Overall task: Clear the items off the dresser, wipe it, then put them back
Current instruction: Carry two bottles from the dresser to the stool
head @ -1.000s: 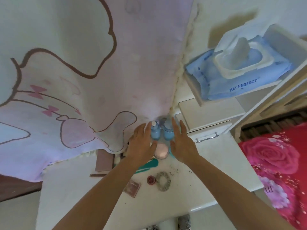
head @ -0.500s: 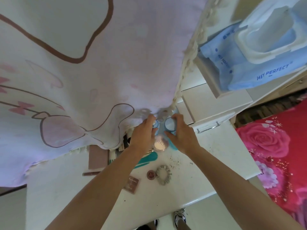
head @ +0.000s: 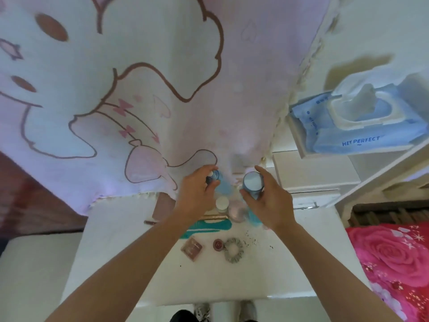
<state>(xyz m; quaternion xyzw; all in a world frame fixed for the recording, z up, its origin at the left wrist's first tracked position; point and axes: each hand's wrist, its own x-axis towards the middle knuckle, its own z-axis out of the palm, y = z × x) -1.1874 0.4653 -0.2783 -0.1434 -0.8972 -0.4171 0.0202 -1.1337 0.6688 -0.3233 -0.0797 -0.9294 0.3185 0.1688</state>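
Grip: left hand [head: 197,194] curled round one blue bottle [head: 214,177]; right hand [head: 267,201] round another [head: 253,184]
Left: comb [head: 209,226], scrunchie [head: 233,249], compact [head: 191,248] uncleared; dresser [head: 290,263] unwiped

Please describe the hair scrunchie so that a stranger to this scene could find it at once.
Find the white dresser top under the pink cartoon cloth. Near the middle of its front half lies the scrunchie. It is the only soft ruffled ring, grey-green; the round red tin beside it and the square pink compact are solid.
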